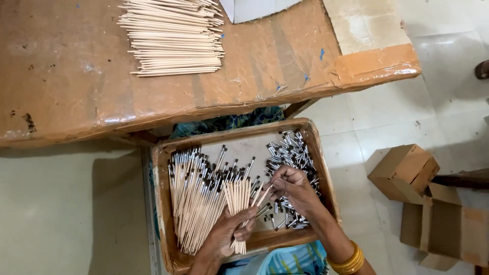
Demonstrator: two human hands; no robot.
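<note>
A shallow cardboard tray (pixel 239 134) sits on my lap below the table edge. My left hand (pixel 227 233) grips a small bundle of thin wooden sticks (pixel 237 195), fanned upward. My right hand (pixel 291 184) pinches one stick's tip beside a pile of small metal caps with dark ends (pixel 291 151) on the tray's right side. A larger heap of capped sticks (pixel 196 196) lies along the tray's left side.
A taped cardboard-covered table (pixel 76 91) spans the top, with a stack of bare wooden sticks (pixel 173 35) on it. Small cardboard boxes (pixel 405 170) lie on the tiled floor at right. Gold bangles (pixel 349 262) circle my right wrist.
</note>
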